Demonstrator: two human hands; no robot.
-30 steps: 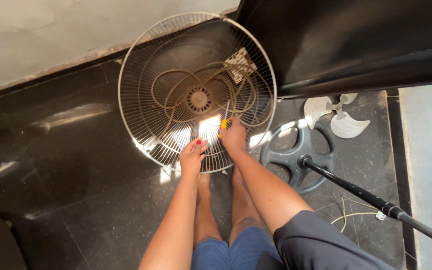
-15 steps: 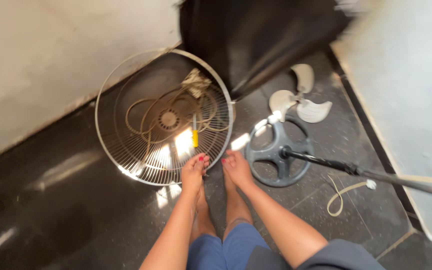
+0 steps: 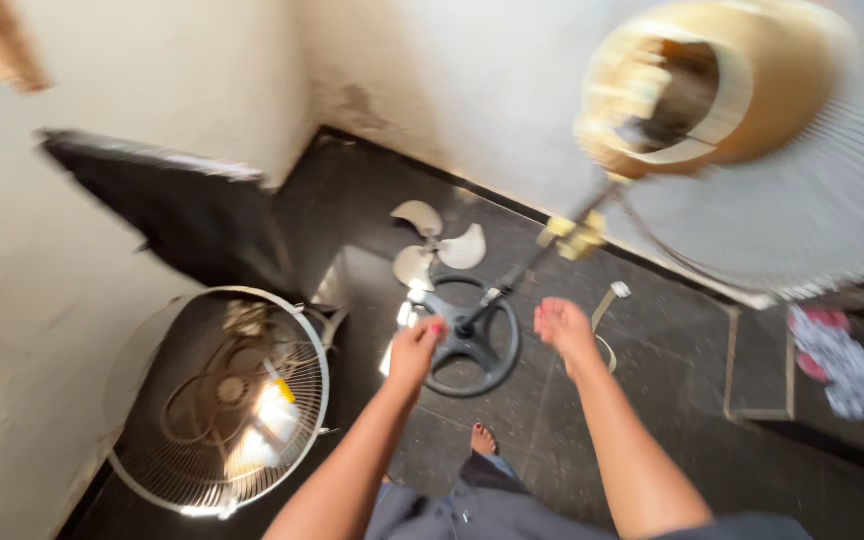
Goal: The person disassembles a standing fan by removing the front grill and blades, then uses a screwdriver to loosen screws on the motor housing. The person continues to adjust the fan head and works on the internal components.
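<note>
My left hand (image 3: 417, 348) hovers with curled fingers just left of the dark round fan base (image 3: 472, 365), near the foot of its pole (image 3: 517, 275). My right hand (image 3: 562, 325) is just right of the base, fingers loosely apart and holding nothing. The pole rises to a yellow collar (image 3: 572, 238) and a blurred beige motor head (image 3: 697, 90) with a wire guard (image 3: 812, 200) behind it. A white fan blade (image 3: 437, 245) lies on the floor beyond the base. My foot (image 3: 482, 438) shows below the hands.
A round wire fan grille (image 3: 217, 400) lies at the left by the wall, with a yellow-handled tool (image 3: 282, 390) on it. A dark panel (image 3: 182, 210) leans behind it. A white cord (image 3: 607, 300) trails right of the base. Crumpled cloth (image 3: 842, 360) lies at the right.
The view has swung right from the grille to the fan stand. Both hands left the grille's edge and now flank the base. The motor head has come into view.
</note>
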